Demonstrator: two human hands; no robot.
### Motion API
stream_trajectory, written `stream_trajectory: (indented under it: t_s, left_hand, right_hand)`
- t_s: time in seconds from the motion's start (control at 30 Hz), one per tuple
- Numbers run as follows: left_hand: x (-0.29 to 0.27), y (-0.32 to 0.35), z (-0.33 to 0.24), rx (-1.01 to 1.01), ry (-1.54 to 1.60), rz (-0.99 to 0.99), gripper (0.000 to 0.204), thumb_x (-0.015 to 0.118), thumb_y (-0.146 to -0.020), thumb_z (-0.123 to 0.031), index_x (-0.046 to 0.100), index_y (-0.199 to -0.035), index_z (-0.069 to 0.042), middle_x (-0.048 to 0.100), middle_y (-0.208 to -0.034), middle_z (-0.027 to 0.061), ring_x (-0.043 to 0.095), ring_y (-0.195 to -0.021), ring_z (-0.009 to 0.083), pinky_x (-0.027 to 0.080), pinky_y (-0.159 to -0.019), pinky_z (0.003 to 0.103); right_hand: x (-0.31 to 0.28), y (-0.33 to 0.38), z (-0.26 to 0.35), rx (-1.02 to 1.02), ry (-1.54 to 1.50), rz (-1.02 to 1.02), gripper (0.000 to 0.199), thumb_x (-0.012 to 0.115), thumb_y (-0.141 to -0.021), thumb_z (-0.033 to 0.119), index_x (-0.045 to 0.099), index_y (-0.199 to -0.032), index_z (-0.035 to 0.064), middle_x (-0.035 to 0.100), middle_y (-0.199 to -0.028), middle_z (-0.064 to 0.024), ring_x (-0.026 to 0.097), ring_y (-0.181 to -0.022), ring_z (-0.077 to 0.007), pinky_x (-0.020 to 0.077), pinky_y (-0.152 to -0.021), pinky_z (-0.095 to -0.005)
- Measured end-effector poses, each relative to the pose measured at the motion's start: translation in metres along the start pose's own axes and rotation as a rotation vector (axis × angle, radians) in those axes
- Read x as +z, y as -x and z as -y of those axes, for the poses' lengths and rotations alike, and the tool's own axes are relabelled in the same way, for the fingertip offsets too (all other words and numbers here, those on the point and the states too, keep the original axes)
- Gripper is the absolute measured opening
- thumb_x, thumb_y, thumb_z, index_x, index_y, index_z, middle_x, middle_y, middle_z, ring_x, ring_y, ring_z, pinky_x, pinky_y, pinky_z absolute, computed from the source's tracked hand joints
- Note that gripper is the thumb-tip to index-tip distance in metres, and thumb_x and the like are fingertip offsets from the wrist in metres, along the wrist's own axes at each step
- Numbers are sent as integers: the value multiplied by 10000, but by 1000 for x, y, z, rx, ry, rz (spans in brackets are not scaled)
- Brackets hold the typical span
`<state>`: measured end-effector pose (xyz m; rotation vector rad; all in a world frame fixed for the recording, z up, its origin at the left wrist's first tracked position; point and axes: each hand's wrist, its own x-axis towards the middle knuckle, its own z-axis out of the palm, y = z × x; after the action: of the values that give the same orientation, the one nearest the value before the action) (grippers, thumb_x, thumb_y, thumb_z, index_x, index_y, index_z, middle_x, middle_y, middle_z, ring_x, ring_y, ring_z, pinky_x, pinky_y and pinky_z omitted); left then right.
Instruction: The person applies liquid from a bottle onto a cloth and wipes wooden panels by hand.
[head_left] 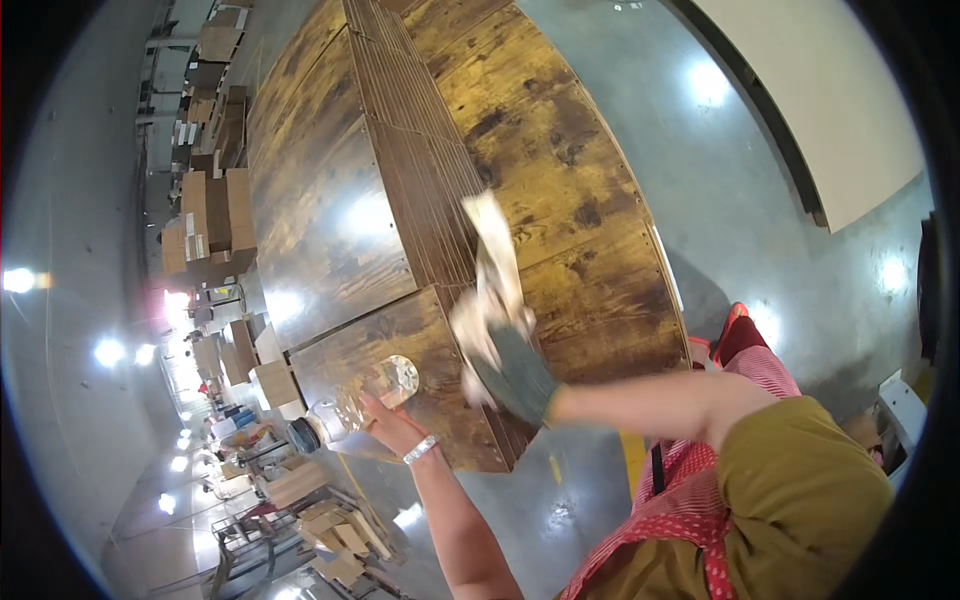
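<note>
My left hand (388, 424), with a beaded bracelet on the wrist, cradles a clear glass jar (365, 398) lying on its side, its dark lid (301, 436) pointing left. The jar hovers over the near corner of a dark-stained wooden table (320, 200). My right hand (505, 365) wears a grey and white glove and is blurred by motion. It grips a whitish cloth (493, 245) that stretches away over the slatted middle strip of the table, just right of the jar.
Stacks of cardboard boxes (207, 225) stand beyond the table's left side, with more boxes and racks (320, 520) lower left. Glossy grey floor (740, 220) lies to the right, bounded by a pale wall panel (830, 90). My red apron (700, 500) fills the lower right.
</note>
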<state>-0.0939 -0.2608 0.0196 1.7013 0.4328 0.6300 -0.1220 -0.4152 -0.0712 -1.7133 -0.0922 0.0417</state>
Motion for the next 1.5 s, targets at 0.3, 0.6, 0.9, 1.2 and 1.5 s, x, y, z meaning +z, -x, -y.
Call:
stream_trajectory:
  t_s: [0.3,0.6,0.9,1.2,1.5]
  left_hand:
    - [32,15,-21,-40,-5,-3,505,554,-847,-179,324,-1266,-16,423,-1239,121,464,-1097,225,416,-905,356]
    - [135,108,-87,294,-936,472,508,744,-586,-89,506,-1030,-26,565,-903,115,565,-840,276,455,-718,353]
    - [287,172,-123,165,-1339,756,456,713,-606,-215,507,-981,-55,570,-887,105,557,-825,291,420,-701,391]
    - [351,148,-162,418,-1460,853,421,740,-565,-219,515,-891,-78,530,-802,63,537,-750,235,381,-647,357]
    - [340,103,-163,375,-1463,777,438,727,-594,-230,532,-962,-95,527,-850,47,538,-775,212,392,-669,346]
  right_hand:
    - [-76,41,-58,-17,-819,502,195,519,-846,223,520,-988,89,533,-891,-66,532,-784,-179,450,-701,-290]
    - [-291,-86,1,705,-1368,471,375,634,-789,222,538,-1090,20,604,-981,-82,598,-828,-136,503,-733,-261]
    - [-404,-110,-1,473,-580,626,573,661,-750,395,506,-1137,2,590,-994,-55,552,-850,-117,453,-766,-252]
    - [-444,-147,-28,959,-1259,484,403,627,-803,259,512,-1112,27,622,-929,-70,606,-827,-136,500,-741,-272]
    - [-417,-200,-35,993,-1299,588,351,593,-829,209,525,-1093,-12,618,-956,-80,611,-826,-142,515,-733,-278]
